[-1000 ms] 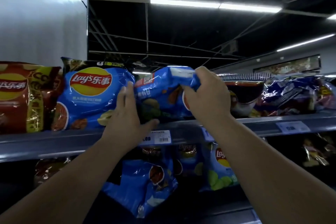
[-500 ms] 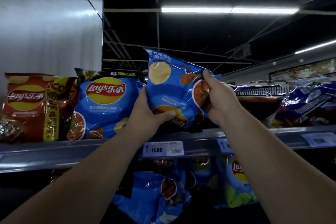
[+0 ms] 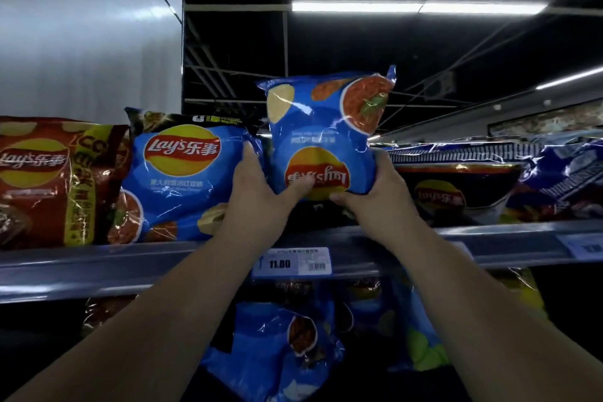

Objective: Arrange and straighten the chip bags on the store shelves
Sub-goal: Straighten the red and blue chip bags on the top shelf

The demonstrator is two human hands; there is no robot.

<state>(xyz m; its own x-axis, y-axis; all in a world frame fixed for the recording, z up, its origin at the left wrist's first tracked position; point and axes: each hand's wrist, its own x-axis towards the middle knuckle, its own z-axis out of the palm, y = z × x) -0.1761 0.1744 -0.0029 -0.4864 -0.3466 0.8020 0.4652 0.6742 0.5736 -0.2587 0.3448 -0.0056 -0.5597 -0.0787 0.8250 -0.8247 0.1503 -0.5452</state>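
I hold a blue chip bag (image 3: 323, 130) upside down above the top shelf (image 3: 130, 266), its logo inverted near the bottom. My left hand (image 3: 257, 196) grips its lower left edge, thumb across the front. My right hand (image 3: 375, 192) grips its lower right corner. Left of it stands an upright blue chip bag (image 3: 182, 176), and beside that a red chip bag (image 3: 49, 183). Dark blue chip bags (image 3: 456, 186) lie flat on the shelf to the right.
A price tag reading 11.00 (image 3: 292, 263) sits on the shelf rail under my hands. More blue bags (image 3: 277, 346) fill the lower shelf. A grey wall panel (image 3: 81, 29) rises at the left. Ceiling lights (image 3: 417, 7) glow overhead.
The held blue bag has been turned from lying sideways to standing upside down and lifted higher. Both hands shifted to its lower edge. The view tilted upward.
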